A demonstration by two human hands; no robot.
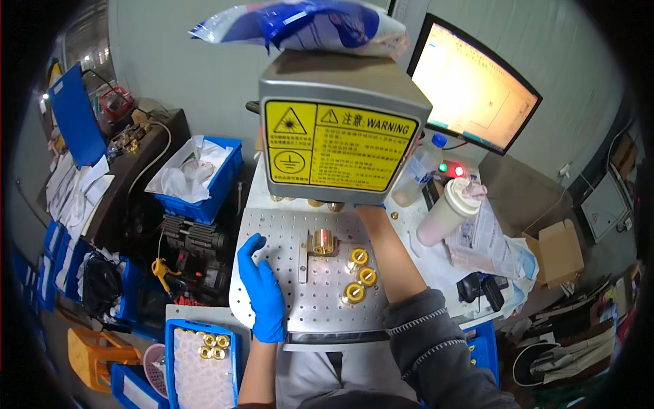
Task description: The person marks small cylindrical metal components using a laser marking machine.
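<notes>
My left hand (264, 293), in a blue glove, hovers over the left side of a perforated metal plate (272, 228). Its fingers are loosely curved, the thumb is apart, and nothing is in it. A brass cylindrical fitting (322, 242) stands mid-plate with red light on it, beside an upright metal strip (303, 264). Three round brass fittings (368, 275) lie to its right. My right hand (372, 206) reaches beneath the grey machine head (402, 88); only a sliver of blue glove shows and its fingers are hidden. More brass fittings (335, 206) sit partly hidden at the back.
A blue tray (238, 347) with several brass fittings is at lower left. To the right stand a white tumbler (446, 217), a plastic bottle (415, 170) and a lit monitor (470, 82). A blue bin (228, 180) stands left of the plate. A plastic bag (306, 27) tops the machine.
</notes>
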